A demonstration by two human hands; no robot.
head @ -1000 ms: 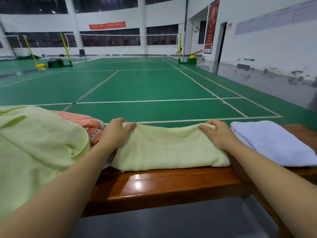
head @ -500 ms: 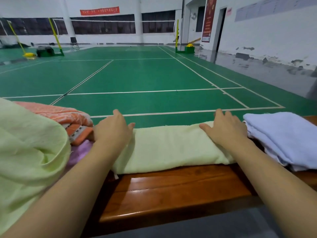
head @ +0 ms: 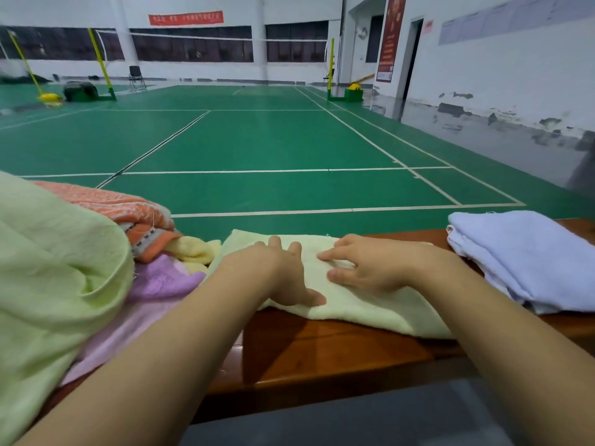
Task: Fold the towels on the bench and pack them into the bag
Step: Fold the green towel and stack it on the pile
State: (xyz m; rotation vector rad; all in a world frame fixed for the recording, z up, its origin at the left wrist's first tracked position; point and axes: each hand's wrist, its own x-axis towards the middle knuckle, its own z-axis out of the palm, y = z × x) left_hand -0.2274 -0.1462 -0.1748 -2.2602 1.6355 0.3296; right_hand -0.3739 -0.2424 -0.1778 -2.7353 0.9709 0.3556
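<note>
The folded pale-yellow towel [head: 363, 304] lies on the wooden bench [head: 322, 352], with the left hand [head: 283, 273] and right hand [head: 360, 265] pressed flat on it, fingers spread, close together. A folded white towel [head: 521, 255] sits just right; a heap of unfolded towels [head: 96, 252] lies left. Beyond stretches a green badminton court [head: 257, 149].

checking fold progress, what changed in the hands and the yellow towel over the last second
Both hands slid inward from the towel's ends: left hand and right hand now lie flat, close together, on the yellow towel. The white towel and the pile stayed put.
</note>
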